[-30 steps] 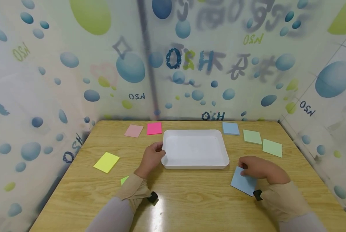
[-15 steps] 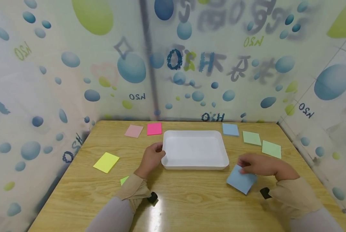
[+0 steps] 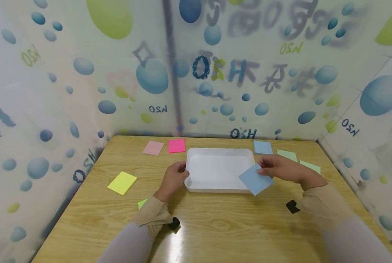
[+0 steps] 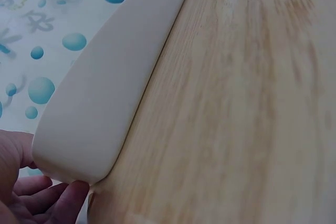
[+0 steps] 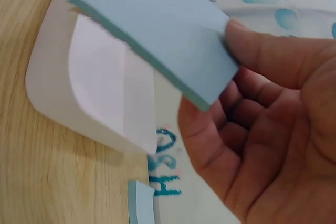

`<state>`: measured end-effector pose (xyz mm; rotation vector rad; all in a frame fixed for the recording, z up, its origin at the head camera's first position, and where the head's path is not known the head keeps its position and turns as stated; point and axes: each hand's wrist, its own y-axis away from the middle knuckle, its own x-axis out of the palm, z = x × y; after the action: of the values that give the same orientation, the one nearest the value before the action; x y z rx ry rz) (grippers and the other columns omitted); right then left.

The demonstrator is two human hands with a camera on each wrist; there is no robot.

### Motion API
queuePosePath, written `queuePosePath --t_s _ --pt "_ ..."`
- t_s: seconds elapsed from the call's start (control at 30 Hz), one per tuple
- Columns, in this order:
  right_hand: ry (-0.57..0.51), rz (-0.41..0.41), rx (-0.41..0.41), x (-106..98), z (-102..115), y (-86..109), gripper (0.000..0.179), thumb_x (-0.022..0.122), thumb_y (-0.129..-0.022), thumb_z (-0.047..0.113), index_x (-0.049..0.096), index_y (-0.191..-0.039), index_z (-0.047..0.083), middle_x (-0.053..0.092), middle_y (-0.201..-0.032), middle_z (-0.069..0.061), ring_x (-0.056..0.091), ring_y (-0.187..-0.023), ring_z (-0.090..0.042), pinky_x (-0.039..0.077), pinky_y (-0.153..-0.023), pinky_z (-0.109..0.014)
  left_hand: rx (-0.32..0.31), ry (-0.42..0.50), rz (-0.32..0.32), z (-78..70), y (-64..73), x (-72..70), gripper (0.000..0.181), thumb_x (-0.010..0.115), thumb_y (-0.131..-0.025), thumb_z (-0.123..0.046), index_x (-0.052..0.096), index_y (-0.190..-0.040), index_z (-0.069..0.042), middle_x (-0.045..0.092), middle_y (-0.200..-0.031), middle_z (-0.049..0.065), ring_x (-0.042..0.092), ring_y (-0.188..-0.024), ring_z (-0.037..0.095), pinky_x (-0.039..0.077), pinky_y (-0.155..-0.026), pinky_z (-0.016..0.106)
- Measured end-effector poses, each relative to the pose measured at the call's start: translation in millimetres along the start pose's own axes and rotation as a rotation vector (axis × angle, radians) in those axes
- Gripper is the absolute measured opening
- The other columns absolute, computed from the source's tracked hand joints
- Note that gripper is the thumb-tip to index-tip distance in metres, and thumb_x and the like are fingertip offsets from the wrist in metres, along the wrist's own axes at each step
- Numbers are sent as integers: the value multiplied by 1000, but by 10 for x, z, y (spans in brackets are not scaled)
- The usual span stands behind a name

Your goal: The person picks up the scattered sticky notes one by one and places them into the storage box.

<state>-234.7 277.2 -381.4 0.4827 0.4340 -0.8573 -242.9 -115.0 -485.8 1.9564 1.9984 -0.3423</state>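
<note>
Right hand (image 3: 276, 167): pinching blue pad (image 3: 256, 180), thumb on the upper face, fingers under, gripped near one corner. Rest of the pad sticks out past the fingertips, to the left and toward the person. Pad is off the counter (image 3: 229, 226), tilted in the right wrist view. In the head view it overlaps the tray (image 3: 217, 170) at the near right corner; can't tell if it touches the rim.

Left hand (image 3: 173, 179): gripping the tray's left end, thumb at the rim, fingers round the outside. Pad is well apart from this hand, across the tray. Tray sits flat on the counter.

Further out, right side: far blue pad (image 3: 263, 147) just beyond the tray's far right corner, then first green pad (image 3: 287, 155) and second green pad (image 3: 310, 167), both partly hidden by the right hand and wrist. Left side: yellow pad (image 3: 122, 183), lime pad (image 3: 142, 203) mostly under the left forearm in view, pale pink pad (image 3: 153, 148) and hot pink pad (image 3: 176, 145) near the back edge.
</note>
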Motion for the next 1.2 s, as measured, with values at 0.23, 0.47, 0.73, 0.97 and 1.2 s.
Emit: queuePosePath --t_s 0.23,0.47,0.73,0.97,1.2 --pt "-35 -48 68 11 111 -365 22 62 -105 21 55 -111 1 61 -97 -8 58 -89 -23 54 -77 -38 25 -1 2 22 -2 -2 41 62 -96 -8 66 -136 -2 71 -129 15 65 -117 28 57 -97 42" --pt "-56 -102 142 100 204 -660 23 60 -105 23 56 -113 1 59 -98 -6 56 -91 -22 54 -81 -38 36 -3 8 36 -1 1 41 62 -95 -8 66 -135 -2 71 -127 15 66 -114 27 58 -92 39" --pt "-185 -168 185 214 220 -977 24 61 -105 24 58 -115 2 60 -108 -6 61 -98 -20 58 -86 -32 32 -10 5 30 -9 -6 41 63 -95 -8 66 -135 -2 71 -129 14 65 -114 27 58 -94 40" --pt "-328 -199 231 348 248 -1218 26 61 -104 19 58 -122 0 68 -114 -8 67 -93 -14 60 -82 -27 44 -12 10 33 -9 -14 41 63 -95 -7 66 -135 -1 71 -129 15 66 -114 27 57 -97 43" --pt "-407 -198 264 539 293 -1427 29 63 -103 16 59 -126 -1 66 -120 -12 68 -93 -15 61 -80 -27 32 5 6 30 -16 -10 42 63 -94 -8 66 -135 -2 71 -128 13 66 -113 27 57 -96 42"
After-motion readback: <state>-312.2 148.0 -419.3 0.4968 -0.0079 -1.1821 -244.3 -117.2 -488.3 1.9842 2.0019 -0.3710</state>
